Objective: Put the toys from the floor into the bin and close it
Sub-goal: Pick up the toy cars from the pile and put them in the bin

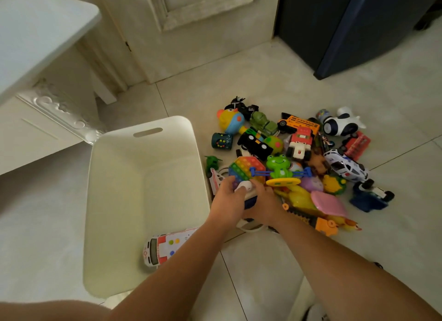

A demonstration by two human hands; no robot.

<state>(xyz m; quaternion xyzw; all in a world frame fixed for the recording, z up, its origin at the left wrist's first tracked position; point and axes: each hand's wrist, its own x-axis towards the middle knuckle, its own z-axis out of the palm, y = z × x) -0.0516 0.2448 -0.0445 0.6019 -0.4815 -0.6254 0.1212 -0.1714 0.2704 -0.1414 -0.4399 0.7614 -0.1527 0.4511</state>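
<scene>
The left hand (226,201) and right hand (264,202) clasp 1 toy (250,202) together, with the bin (167,158) just left, nearest the left hand.

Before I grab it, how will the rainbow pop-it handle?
The rainbow pop-it looks like thin bubbled silicone, so it is probably light and floppy, sagging if pinched by one edge. Being flat, it shouldn't roll. The frog has a blue bar lying across it, so lifting the pop-it may drag or tip the frog.
</scene>
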